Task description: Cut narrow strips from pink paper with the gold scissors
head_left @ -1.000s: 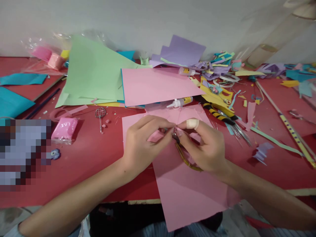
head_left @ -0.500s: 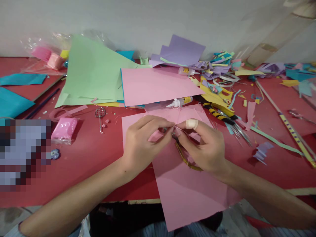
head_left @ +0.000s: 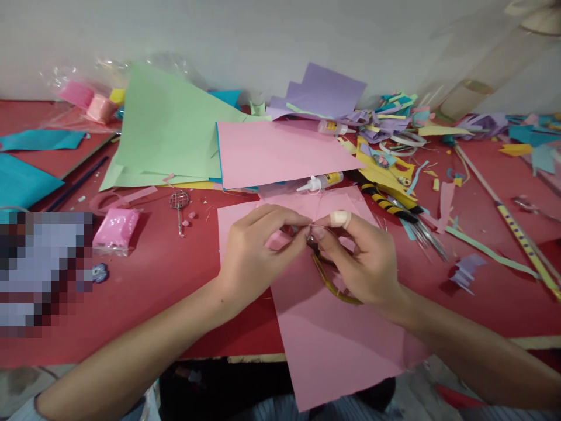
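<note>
Over a sheet of pink paper, my left hand and my right hand meet fingertip to fingertip. Both pinch at something tiny and thin, too small and covered to name. A pale bandage wraps a finger of the right hand. Under the hands lies a tool with curved yellow handles, likely pliers; its metal head is mostly hidden by the fingers. A small wire racket shape with a handle rests on the red table to the left.
Pink card and green paper lie behind the hands, beside a glue bottle. Yellow-and-black handled tools and paper scraps are at right. A pink clay packet sits at left on the red table.
Both hands hold nearly the same pinch at the same spot, with only a slight shift of the right fingers. The whole view has moved very slightly.
</note>
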`<state>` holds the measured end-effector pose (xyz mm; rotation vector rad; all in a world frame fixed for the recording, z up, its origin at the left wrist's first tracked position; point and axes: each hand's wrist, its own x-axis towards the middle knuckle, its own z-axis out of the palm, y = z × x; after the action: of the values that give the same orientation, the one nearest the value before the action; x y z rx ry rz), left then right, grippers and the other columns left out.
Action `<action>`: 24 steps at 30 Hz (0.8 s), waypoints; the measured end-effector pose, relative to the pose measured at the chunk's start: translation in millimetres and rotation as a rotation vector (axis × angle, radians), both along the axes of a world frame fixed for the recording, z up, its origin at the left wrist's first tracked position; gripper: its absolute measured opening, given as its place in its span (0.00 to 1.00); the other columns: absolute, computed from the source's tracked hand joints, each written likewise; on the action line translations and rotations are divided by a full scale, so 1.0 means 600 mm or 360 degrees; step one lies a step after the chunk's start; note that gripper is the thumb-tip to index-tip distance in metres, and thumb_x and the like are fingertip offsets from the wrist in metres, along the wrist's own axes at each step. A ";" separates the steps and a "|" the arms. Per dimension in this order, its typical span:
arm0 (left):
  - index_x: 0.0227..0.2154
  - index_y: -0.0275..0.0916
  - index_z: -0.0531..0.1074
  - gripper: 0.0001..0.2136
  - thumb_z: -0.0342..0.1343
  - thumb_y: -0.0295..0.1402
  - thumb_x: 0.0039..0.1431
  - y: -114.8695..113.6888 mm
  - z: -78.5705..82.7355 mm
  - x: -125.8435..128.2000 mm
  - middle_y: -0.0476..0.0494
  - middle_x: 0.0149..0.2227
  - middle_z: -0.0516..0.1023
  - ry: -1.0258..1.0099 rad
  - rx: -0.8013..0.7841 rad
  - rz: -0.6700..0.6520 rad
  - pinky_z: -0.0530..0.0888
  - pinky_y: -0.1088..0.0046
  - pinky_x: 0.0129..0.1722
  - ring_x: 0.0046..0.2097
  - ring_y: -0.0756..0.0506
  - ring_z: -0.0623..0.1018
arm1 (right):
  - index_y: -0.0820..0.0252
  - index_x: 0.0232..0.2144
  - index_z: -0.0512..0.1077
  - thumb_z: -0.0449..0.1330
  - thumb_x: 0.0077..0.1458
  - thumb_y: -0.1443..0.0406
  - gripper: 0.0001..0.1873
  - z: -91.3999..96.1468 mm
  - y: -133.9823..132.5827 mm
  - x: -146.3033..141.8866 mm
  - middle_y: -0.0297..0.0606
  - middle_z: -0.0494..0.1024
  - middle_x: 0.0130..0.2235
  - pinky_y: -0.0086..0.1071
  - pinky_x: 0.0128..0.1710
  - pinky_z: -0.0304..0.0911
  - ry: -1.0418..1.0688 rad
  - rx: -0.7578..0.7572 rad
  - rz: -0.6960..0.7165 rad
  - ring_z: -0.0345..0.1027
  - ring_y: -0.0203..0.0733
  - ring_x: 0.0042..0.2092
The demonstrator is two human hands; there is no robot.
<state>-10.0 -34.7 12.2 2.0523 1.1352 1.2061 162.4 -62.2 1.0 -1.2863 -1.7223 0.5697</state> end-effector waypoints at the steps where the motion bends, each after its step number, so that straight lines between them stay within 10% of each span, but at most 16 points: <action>1: 0.33 0.41 0.77 0.04 0.61 0.26 0.57 0.000 0.001 0.000 0.49 0.32 0.82 0.0010 -0.0022 0.0005 0.75 0.70 0.38 0.36 0.47 0.80 | 0.58 0.35 0.73 0.60 0.61 0.66 0.02 -0.001 0.001 0.001 0.34 0.80 0.31 0.27 0.26 0.66 -0.0040 0.0051 -0.0004 0.74 0.36 0.30; 10: 0.33 0.41 0.77 0.04 0.61 0.26 0.56 -0.006 0.007 0.003 0.49 0.33 0.82 -0.0117 -0.0285 0.0033 0.77 0.71 0.38 0.34 0.48 0.80 | 0.53 0.37 0.73 0.61 0.60 0.67 0.04 -0.011 0.001 0.006 0.35 0.80 0.33 0.33 0.31 0.71 -0.0253 0.0368 -0.0051 0.74 0.40 0.31; 24: 0.32 0.38 0.78 0.05 0.62 0.23 0.53 0.001 0.001 0.005 0.48 0.33 0.82 -0.0460 -0.0629 -0.0080 0.80 0.76 0.36 0.35 0.49 0.81 | 0.57 0.33 0.74 0.63 0.59 0.65 0.03 -0.016 0.005 -0.010 0.30 0.74 0.25 0.25 0.20 0.65 0.0672 -0.0224 0.0063 0.68 0.32 0.24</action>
<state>-6.8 -34.2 13.0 1.5482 1.0744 1.1066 156.4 -59.4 -8.3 -1.1305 -1.3775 0.9277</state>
